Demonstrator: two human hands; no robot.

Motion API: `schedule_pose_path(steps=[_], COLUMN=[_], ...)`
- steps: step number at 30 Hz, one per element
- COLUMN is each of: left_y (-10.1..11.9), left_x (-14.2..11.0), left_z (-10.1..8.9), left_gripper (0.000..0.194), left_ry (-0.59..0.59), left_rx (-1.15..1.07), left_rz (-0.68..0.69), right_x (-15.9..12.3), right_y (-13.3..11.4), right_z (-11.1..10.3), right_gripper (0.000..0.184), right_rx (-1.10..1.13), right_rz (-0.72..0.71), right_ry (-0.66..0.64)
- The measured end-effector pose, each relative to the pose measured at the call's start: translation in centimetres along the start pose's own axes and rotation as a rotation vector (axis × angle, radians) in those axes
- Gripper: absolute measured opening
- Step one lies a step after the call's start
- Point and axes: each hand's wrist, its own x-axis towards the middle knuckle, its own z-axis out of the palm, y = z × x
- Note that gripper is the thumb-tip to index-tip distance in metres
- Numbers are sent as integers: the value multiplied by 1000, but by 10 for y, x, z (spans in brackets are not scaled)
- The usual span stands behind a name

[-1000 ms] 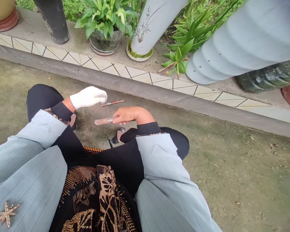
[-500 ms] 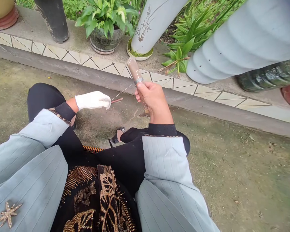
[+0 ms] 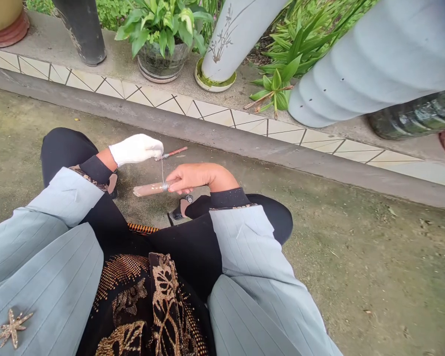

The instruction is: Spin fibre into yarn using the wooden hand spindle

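Note:
My left hand [image 3: 137, 149], in a white knitted glove, is closed with its fingertips pinched on a thin silvery wire [image 3: 162, 170]. The wire runs from the glove down to a short brown wooden stick [image 3: 148, 190] and wraps round it in a tight band of turns. Bare and closed, my right hand [image 3: 195, 178] grips the stick just beside that band. The stick lies nearly level, its free end pointing left; the rest of it is hidden in my palm. Close past the glove, a thin tool with a reddish handle [image 3: 175, 152] lies on the ground.
Ahead runs a low tiled ledge [image 3: 185, 105] bearing a glass pot [image 3: 163, 62] with a leafy plant, a pale patterned post-like vase [image 3: 228, 44], a large ribbed white pot [image 3: 356, 69] and a dark green bottle [image 3: 411, 116]. My knees and shoes are below my hands.
My right hand has turned the stick from upright to nearly level, pointing left, and come lower. My left hand has shifted slightly left and up, uncovering more of the red-handled tool.

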Motion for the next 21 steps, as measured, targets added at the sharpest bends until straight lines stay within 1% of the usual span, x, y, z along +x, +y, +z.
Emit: schedule_pose_path(steps=[1, 2, 3, 4, 7, 9, 10, 11, 13, 15, 17, 18, 19, 20, 21], left_y=[-2, -3, -4, -5, -3, 1, 3, 5, 10, 13, 16, 17, 17, 17, 16], left_x=[0, 1, 1, 1, 1, 1, 1, 2, 2, 3, 3, 2, 2, 1, 1], left_z=[1, 2, 3, 4, 5, 4, 4, 4, 5, 7, 8, 9, 8, 7, 6], left_gripper=[27, 27, 27, 28, 31, 32, 31, 31, 30, 30, 31, 31, 32, 33, 33], left_ry=[7, 13, 27, 39, 45, 27, 7, -11, -66, -117, -151, -164, -170, -165, -153], left_rx=[-15, -31, -55, -88, -222, -294, -311, -317, -302, -257, -201, -173, -148, -123, -96], left_rz=[-7, -13, -23, -31, -38, -28, -20, -10, 33, 100, 161, 181, 193, 193, 184], right_x=[-6, -13, -20, -27, -42, -43, -41, -37, -30, -23, -17, -14, -10, -7, -3], right_y=[-1, -2, -3, -3, 1, 7, 11, 16, 26, 36, 41, 42, 42, 40, 38], right_z=[0, -1, -2, -2, -5, -9, -12, -15, -22, -28, -31, -32, -31, -29, -27], right_gripper=[27, 28, 29, 31, 36, 38, 38, 37, 36, 33, 29, 28, 27, 26, 26], right_rx=[27, 66, 121, 191, 412, 495, 514, 522, 502, 430, 283, 178, 64, -40, -121], right_rz=[-54, -101, -143, -183, -266, -265, -247, -219, -131, 14, 210, 314, 407, 481, 527], right_ry=[17, 62, 138, 252, 737, 1007, 1103, 1177, 1283, 1330, 1292, 1237, 1150, 1027, 873])
